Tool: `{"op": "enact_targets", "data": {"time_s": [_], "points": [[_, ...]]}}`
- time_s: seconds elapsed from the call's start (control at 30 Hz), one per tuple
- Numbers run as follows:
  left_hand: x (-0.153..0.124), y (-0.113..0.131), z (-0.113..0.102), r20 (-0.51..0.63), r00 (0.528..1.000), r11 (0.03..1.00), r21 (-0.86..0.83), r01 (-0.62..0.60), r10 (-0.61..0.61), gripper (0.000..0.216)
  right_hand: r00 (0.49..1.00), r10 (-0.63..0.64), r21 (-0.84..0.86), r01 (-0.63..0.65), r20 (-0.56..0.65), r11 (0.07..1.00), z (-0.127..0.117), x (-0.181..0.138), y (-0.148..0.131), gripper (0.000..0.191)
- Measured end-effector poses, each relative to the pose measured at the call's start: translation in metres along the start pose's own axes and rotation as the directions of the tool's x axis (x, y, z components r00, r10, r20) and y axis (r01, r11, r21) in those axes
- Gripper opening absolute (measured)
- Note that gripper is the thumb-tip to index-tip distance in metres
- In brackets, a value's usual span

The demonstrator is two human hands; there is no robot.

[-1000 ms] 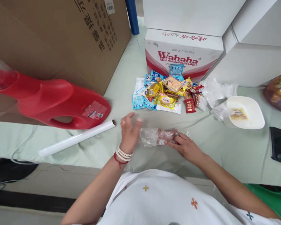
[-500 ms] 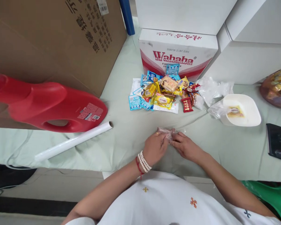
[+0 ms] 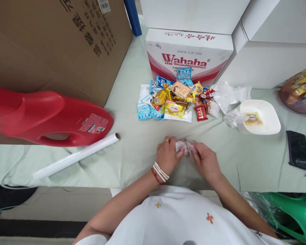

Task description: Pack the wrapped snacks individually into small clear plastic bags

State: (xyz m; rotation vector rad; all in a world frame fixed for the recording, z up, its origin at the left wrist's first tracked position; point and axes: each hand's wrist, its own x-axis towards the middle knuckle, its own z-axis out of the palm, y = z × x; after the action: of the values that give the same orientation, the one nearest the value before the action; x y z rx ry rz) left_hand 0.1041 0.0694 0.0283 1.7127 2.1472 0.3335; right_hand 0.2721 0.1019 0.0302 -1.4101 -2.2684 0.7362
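Note:
Between my two hands, over the near part of the cloth-covered table, is a small piece of crinkled clear plastic wrap (image 3: 181,147) with something brownish-red showing in it; what that is I cannot make out. My left hand (image 3: 168,153), with beads at its wrist, is closed on the wrap's left side. On the right side my right hand (image 3: 205,159) pinches the wrap's thin end between thumb and fingers. Beyond the hands lies a heap of packaged snacks (image 3: 175,107) in blue, yellow and red wrappers.
A white tub (image 3: 272,117) with a yellow packet in it stands at right, beside loose clear plastic (image 3: 229,97). Further right lie a black phone (image 3: 297,149) and a snack jar (image 3: 298,90). A white roll (image 3: 78,157), red jug (image 3: 51,109) and cardboard box (image 3: 53,51) occupy the left; a Wahaha box (image 3: 188,51) stands behind.
My right hand has turned and now pinches the end of the wrap, drawn slightly rightward. My left hand has shifted its grip. The whole view has moved slightly.

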Motion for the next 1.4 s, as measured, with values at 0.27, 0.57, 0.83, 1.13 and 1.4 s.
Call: {"op": "enact_targets", "data": {"time_s": [0.27,0.57,0.83,1.13,1.4], "points": [[-0.018,0.006,-0.008,-0.121,0.985,0.829,-0.534,-0.17,0.124,0.063,0.997,-0.076,0.362,0.06,0.03,0.93,0.003,0.005,-0.017,0.036],[-0.026,0.01,-0.031,0.058,0.917,0.324,-0.943,-0.079,0.395,0.063,0.984,0.161,0.652,-0.175,0.081,0.738,-0.013,-0.012,0.02,0.041],[-0.047,-0.07,-0.022,0.232,0.973,0.428,-0.88,0.208,0.006,0.04,0.613,0.64,0.669,-0.232,-0.463,0.706,-0.178,0.084,0.165,0.02],[-0.064,-0.087,-0.004,0.169,0.984,0.577,-0.798,0.173,-0.061,0.031,0.581,0.674,0.15,-0.696,-0.456,0.702,-0.166,0.142,0.2,0.02],[-0.066,-0.089,-0.01,0.141,0.99,0.648,-0.756,0.093,0.022,0.026,0.803,0.223,-0.337,-0.46,-0.553,0.822,-0.177,0.113,0.172,0.037]]}}
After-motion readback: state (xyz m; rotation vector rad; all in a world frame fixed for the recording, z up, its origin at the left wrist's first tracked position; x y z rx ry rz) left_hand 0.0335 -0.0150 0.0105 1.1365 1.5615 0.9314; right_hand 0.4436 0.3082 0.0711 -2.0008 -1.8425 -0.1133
